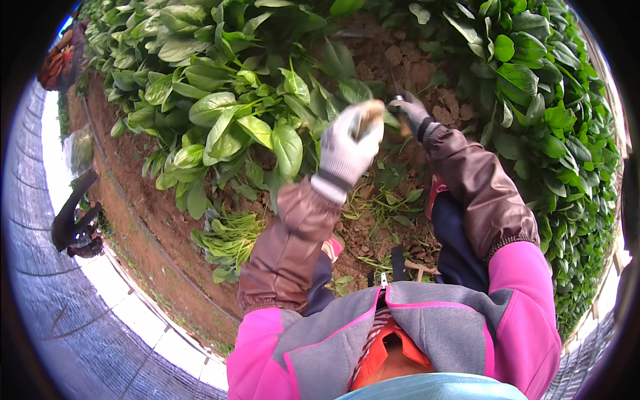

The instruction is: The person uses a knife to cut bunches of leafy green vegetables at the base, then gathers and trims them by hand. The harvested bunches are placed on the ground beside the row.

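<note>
My left hand (pixel 351 140), in a whitish knit glove with soiled fingertips, is raised beside leafy green plants that look like spinach (pixel 245 120). Its fingers are curled and blurred, so whether anything is between them is unclear. My right hand (pixel 414 113), also gloved, grips a hand tool by its wooden handle (pixel 404 126). From a metal collar (pixel 398 98) a thin dark shaft (pixel 389 67) runs forward over bare soil (pixel 417 65). The tool's far end is hard to make out. Loose cut leaves and stems (pixel 385 205) lie on the ground below my hands.
A bundle of green stems (pixel 235 237) lies left of my left sleeve. Dense plants (pixel 535 90) stand on my right. Past a dirt path (pixel 135 225) with a thin line (pixel 107 165) along it, one person (pixel 77 220) is at left, another (pixel 62 57) at upper left.
</note>
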Demonstrator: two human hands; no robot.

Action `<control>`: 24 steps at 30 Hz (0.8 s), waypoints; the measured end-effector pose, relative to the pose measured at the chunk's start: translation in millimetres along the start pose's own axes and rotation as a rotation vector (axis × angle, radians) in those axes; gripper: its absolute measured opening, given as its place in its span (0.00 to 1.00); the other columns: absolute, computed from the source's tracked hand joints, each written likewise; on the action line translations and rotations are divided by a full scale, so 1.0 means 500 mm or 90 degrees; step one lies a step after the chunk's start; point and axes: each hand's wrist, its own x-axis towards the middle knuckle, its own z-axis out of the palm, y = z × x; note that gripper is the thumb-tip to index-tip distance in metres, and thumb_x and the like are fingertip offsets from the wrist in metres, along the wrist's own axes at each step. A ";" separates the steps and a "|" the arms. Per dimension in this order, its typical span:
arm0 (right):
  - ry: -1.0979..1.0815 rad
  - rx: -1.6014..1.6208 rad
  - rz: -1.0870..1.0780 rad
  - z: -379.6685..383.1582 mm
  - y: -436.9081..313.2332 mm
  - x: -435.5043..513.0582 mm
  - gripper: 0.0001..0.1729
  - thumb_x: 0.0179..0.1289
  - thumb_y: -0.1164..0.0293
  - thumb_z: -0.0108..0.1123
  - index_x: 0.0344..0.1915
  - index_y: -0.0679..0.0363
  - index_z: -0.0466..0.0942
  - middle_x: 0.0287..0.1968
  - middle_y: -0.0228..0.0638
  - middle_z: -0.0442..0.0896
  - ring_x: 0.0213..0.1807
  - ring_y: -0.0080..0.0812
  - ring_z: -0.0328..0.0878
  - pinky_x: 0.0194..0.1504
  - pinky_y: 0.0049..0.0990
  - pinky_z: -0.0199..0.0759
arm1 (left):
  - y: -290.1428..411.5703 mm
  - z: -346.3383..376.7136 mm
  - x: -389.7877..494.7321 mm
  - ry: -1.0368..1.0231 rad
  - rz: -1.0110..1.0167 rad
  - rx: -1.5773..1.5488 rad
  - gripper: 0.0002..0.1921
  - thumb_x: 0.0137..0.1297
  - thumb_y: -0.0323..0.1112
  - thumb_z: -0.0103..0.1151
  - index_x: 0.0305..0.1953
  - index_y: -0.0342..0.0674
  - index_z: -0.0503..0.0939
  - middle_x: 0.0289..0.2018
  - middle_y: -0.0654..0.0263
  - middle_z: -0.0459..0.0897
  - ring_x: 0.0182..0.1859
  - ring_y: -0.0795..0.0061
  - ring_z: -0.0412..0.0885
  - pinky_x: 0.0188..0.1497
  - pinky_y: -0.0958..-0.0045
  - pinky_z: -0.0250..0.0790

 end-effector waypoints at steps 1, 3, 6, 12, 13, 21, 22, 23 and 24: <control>-0.037 0.055 0.062 -0.034 -0.025 -0.005 0.21 0.57 0.72 0.66 0.51 0.61 0.73 0.40 0.34 0.80 0.37 0.32 0.79 0.36 0.42 0.81 | 0.018 0.011 0.051 0.018 0.039 -0.009 0.13 0.64 0.27 0.61 0.50 0.41 0.81 0.41 0.66 0.86 0.42 0.80 0.81 0.44 0.78 0.73; -0.075 -0.032 0.039 -0.087 -0.061 -0.021 0.19 0.58 0.72 0.65 0.49 0.60 0.75 0.40 0.33 0.80 0.42 0.30 0.79 0.44 0.43 0.79 | 0.031 0.001 0.196 0.147 0.093 0.243 0.13 0.63 0.40 0.60 0.45 0.43 0.83 0.39 0.65 0.87 0.40 0.69 0.85 0.42 0.66 0.76; 0.065 -0.321 -0.261 -0.118 -0.068 -0.058 0.24 0.56 0.70 0.66 0.52 0.64 0.74 0.44 0.35 0.81 0.46 0.24 0.76 0.52 0.23 0.68 | -0.011 -0.066 0.398 0.195 -0.105 0.771 0.24 0.60 0.54 0.58 0.51 0.46 0.81 0.50 0.61 0.82 0.55 0.61 0.77 0.59 0.54 0.65; 0.133 -0.669 -0.405 -0.105 -0.083 -0.112 0.24 0.57 0.67 0.64 0.55 0.52 0.73 0.37 0.39 0.83 0.37 0.39 0.83 0.41 0.34 0.76 | -0.161 -0.173 0.498 0.162 -0.230 1.079 0.51 0.46 0.69 0.64 0.68 0.44 0.64 0.68 0.57 0.65 0.71 0.52 0.60 0.70 0.47 0.50; 0.104 -0.686 -0.423 -0.091 -0.083 -0.114 0.25 0.58 0.67 0.64 0.57 0.51 0.72 0.39 0.42 0.84 0.37 0.44 0.84 0.38 0.37 0.77 | -0.172 -0.183 0.493 0.123 -0.273 1.097 0.54 0.45 0.70 0.65 0.70 0.45 0.61 0.69 0.58 0.63 0.71 0.53 0.59 0.70 0.47 0.50; 0.036 -0.817 -0.416 0.040 -0.063 -0.053 0.21 0.61 0.63 0.60 0.53 0.51 0.69 0.36 0.43 0.83 0.37 0.50 0.81 0.37 0.43 0.75 | -0.178 -0.242 0.487 0.090 -0.445 0.832 0.34 0.48 0.57 0.68 0.55 0.45 0.81 0.58 0.57 0.80 0.60 0.58 0.78 0.58 0.59 0.73; 0.023 -0.810 -0.384 0.053 -0.063 -0.039 0.23 0.61 0.63 0.61 0.55 0.52 0.69 0.39 0.44 0.83 0.40 0.50 0.81 0.39 0.43 0.75 | -0.180 -0.244 0.487 0.098 -0.454 0.808 0.33 0.49 0.55 0.68 0.55 0.44 0.81 0.58 0.57 0.79 0.61 0.58 0.77 0.59 0.59 0.72; 0.015 -0.808 -0.348 0.066 -0.063 -0.026 0.25 0.60 0.63 0.63 0.57 0.52 0.68 0.42 0.46 0.83 0.43 0.51 0.81 0.41 0.43 0.76 | -0.183 -0.245 0.486 0.101 -0.465 0.777 0.31 0.49 0.54 0.67 0.54 0.43 0.81 0.59 0.56 0.79 0.61 0.57 0.77 0.59 0.58 0.72; 0.013 -0.795 -0.347 0.079 -0.061 -0.014 0.25 0.60 0.62 0.63 0.56 0.52 0.68 0.40 0.46 0.83 0.42 0.52 0.81 0.41 0.43 0.75 | -0.186 -0.247 0.485 0.130 -0.471 0.734 0.31 0.49 0.52 0.67 0.54 0.42 0.81 0.59 0.54 0.78 0.61 0.55 0.76 0.60 0.58 0.71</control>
